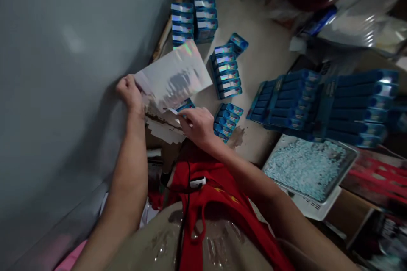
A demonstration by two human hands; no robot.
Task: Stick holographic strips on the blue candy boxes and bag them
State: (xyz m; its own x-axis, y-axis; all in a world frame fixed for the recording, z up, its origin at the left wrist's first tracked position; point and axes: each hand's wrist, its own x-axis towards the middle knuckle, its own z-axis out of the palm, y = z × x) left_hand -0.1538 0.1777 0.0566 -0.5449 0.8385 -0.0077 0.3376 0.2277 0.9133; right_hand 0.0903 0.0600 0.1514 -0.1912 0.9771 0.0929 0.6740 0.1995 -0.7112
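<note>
Holographic sheet [173, 78] was lifted over the near left corner of the table [254, 63], by the grey wall [63, 72]. Our left hand [129, 93] pinched its left corner between thumb and fingers. Our right hand [197, 125] lay palm down, fingers bent, on the pile of flat sheets [163, 129] beneath; we could not tell whether it gripped anything. Blue boxes [225, 72] stood in rows just beyond.

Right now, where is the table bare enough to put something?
Bare beige tabletop lies between the small stacked blue boxes and the long blue carton rows. Crowded by the shiny silver sheet, pinched in the left hand.
</note>
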